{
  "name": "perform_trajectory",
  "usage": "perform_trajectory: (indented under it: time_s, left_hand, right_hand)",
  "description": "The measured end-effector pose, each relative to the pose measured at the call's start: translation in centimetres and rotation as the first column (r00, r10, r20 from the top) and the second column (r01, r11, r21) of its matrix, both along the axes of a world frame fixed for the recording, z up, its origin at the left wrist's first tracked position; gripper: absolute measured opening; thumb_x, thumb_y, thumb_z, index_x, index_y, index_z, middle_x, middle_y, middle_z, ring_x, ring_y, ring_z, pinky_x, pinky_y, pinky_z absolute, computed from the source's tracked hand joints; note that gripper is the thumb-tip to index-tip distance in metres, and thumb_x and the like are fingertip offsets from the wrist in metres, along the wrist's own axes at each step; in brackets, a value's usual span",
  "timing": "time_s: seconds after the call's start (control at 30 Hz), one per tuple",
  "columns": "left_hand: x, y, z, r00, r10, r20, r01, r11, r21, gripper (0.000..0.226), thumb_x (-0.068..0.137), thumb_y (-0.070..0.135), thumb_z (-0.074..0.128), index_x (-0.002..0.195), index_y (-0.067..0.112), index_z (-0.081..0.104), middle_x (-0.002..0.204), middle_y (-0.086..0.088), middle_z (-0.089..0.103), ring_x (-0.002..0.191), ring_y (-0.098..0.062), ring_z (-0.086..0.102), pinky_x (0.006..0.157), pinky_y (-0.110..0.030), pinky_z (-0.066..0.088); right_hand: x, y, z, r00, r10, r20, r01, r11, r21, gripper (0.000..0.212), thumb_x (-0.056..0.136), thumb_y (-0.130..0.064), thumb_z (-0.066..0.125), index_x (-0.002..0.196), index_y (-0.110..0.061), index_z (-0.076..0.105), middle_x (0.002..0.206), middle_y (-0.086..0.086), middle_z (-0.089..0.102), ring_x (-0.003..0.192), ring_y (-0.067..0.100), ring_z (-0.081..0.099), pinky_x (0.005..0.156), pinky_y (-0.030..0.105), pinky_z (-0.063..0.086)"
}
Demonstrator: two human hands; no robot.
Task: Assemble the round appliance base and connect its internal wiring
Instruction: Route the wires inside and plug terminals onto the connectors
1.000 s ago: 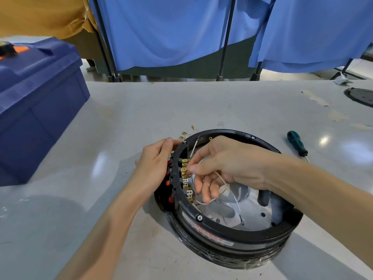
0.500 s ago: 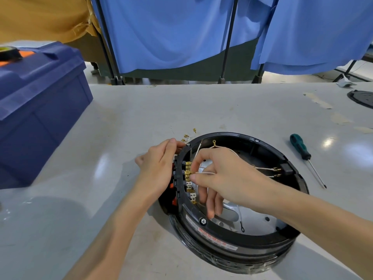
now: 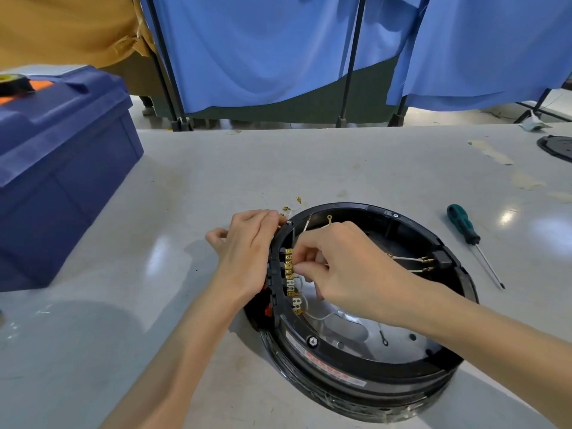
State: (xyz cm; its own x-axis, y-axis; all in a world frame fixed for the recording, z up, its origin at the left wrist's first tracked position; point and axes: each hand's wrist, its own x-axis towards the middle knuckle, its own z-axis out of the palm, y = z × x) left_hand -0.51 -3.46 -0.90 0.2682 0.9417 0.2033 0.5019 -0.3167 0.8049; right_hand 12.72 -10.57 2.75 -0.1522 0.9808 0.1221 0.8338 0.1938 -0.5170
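Head view, base: the round black base sits on the table, open side up, right in front of the person.
Left hand: the left hand lies against the outer wall of the base on its left side. The fingers are fairly straight and reach up to the rim, the thumb is spread away, and nothing is gripped.
Right hand: the right hand reaches in over the rim with the wrist raised. Thumb and forefinger are pinched tight at the brass terminals on the inner left wall, and the other fingers curl below.
Grip: narrow, on what looks like the end of a white wire that runs up behind the forefinger.
Hidden: the pinched piece is too small to tell. The right forearm covers the right middle of the base, and the left palm covers most of the outer panel, leaving red buttons showing beneath it.
Cut off: a dark disc at the far right edge and a blue toolbox at the left.
Writing: a red and white label on the near rim has print too blurred to read.
Nearby: a green-handled screwdriver lies right of the base, apart from it. Loose brass connectors lie just beyond the left fingertips.
Behind: blue curtains hang past the table.
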Motion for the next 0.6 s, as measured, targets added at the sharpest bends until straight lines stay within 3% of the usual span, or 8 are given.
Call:
perform_trajectory:
  time_s: [0.17, 0.33, 0.47, 0.53, 0.6]
  left_hand:
    - [0.1, 0.5, 0.1, 0.993, -0.062, -0.096, 0.065, 0.997, 0.029, 0.046, 0.105, 0.027, 0.027, 0.07, 0.036, 0.055, 0.074, 0.022, 0.053, 0.115, -0.007, 0.044, 0.097, -0.046, 0.019]
    - [-0.5, 0.6, 0.2, 0.99, -0.129, -0.059, 0.127, 0.992, -0.027, 0.043, 0.104, 0.043, 0.025, 0.1, 0.045, 0.067, 0.1, 0.024, 0.067, 0.12, 0.005, 0.04, 0.099, -0.034, 0.017]
    - [-3.6, 1.9, 0.4, 0.883, -0.426, 0.195, 0.459, 0.872, -0.172, 0.048, 0.087, 0.066, 0.044, 0.122, 0.042, 0.065, 0.131, 0.026, 0.057, 0.127, 0.009, 0.044, 0.113, -0.037, 0.027]
    - [-5.1, 2.6, 0.4, 0.827, -0.524, 0.203, 0.56, 0.802, -0.207, 0.062, 0.071, 0.073, 0.063, 0.119, 0.035, 0.069, 0.143, 0.028, 0.043, 0.134, 0.008, 0.035, 0.109, -0.038, 0.027]
    - [-5.8, 2.9, 0.3, 0.784, -0.58, 0.22, 0.62, 0.748, -0.238, 0.066, 0.063, 0.067, 0.075, 0.118, 0.031, 0.071, 0.148, 0.03, 0.035, 0.139, 0.01, 0.025, 0.11, -0.041, 0.021]
  right_hand:
    - [-0.4, 0.0, 0.2, 0.998, -0.047, 0.038, 0.048, 0.999, -0.002, 0.01, 0.085, -0.009, 0.066, 0.078, -0.017, 0.065, 0.069, -0.003, 0.064, 0.071, 0.017, 0.06, 0.07, 0.038, 0.052]
    - [0.3, -0.5, 1.2, 0.988, -0.054, 0.145, 0.056, 0.998, -0.009, 0.01, 0.089, -0.033, 0.068, 0.088, -0.026, 0.076, 0.081, -0.007, 0.072, 0.077, 0.014, 0.063, 0.075, 0.036, 0.053]
    - [2.2, -0.1, 1.8, 0.983, -0.144, 0.112, 0.131, 0.984, 0.116, 0.015, 0.09, -0.04, 0.065, 0.089, -0.029, 0.075, 0.072, -0.01, 0.07, 0.069, 0.01, 0.061, 0.07, 0.033, 0.051]
    - [3.6, 0.8, 1.9, 0.971, -0.217, 0.095, 0.193, 0.957, 0.214, 0.015, 0.089, -0.038, 0.066, 0.097, -0.027, 0.073, 0.084, -0.009, 0.07, 0.084, 0.014, 0.058, 0.075, 0.031, 0.045]
    - [4.5, 2.1, 1.7, 0.967, -0.209, 0.144, 0.184, 0.967, 0.174, 0.03, 0.09, -0.032, 0.067, 0.12, -0.027, 0.067, 0.121, -0.005, 0.062, 0.116, 0.02, 0.045, 0.097, 0.035, 0.037]
